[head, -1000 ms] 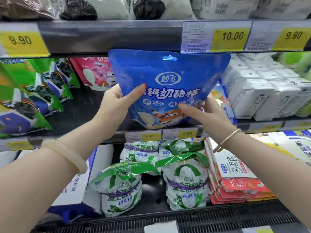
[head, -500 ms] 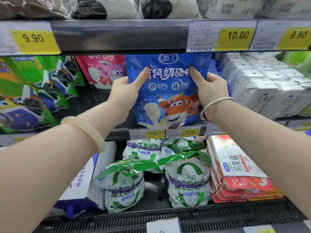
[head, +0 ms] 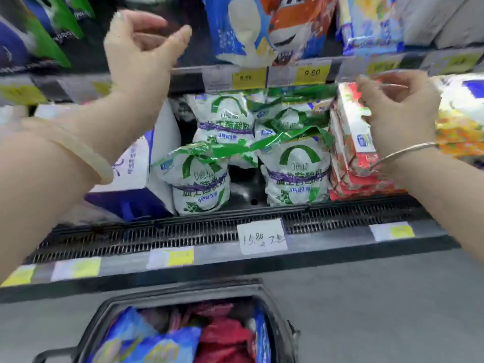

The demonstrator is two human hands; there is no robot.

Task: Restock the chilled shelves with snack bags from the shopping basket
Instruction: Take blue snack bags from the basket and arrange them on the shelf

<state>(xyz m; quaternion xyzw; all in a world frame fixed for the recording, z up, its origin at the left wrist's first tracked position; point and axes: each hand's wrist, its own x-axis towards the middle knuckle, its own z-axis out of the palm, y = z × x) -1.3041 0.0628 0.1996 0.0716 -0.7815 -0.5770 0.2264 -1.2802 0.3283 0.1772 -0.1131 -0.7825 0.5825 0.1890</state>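
The blue snack bag (head: 259, 27) with a cartoon plane stands on the chilled shelf (head: 188, 77) at the top of the view, with no hand on it. My left hand (head: 141, 45) hovers left of the bag, fingers loosely curled and apart, holding nothing. My right hand (head: 398, 108) hangs lower right, in front of the red packs, fingers apart and empty. On the floor below sits the dark shopping basket (head: 277, 307), holding blue bags (head: 146, 341) and red bags (head: 225, 336).
Green-and-white yoghurt bags (head: 296, 174) fill the lower shelf, with a white-and-blue carton (head: 136, 179) to their left and stacked red packs (head: 351, 158) to their right. A black vent grille (head: 209, 229) and price tags run along the front. Grey floor surrounds the basket.
Both hands have let go of the blue bag, which stays on the shelf, and drawn back. The view has tilted down, bringing the basket into sight.
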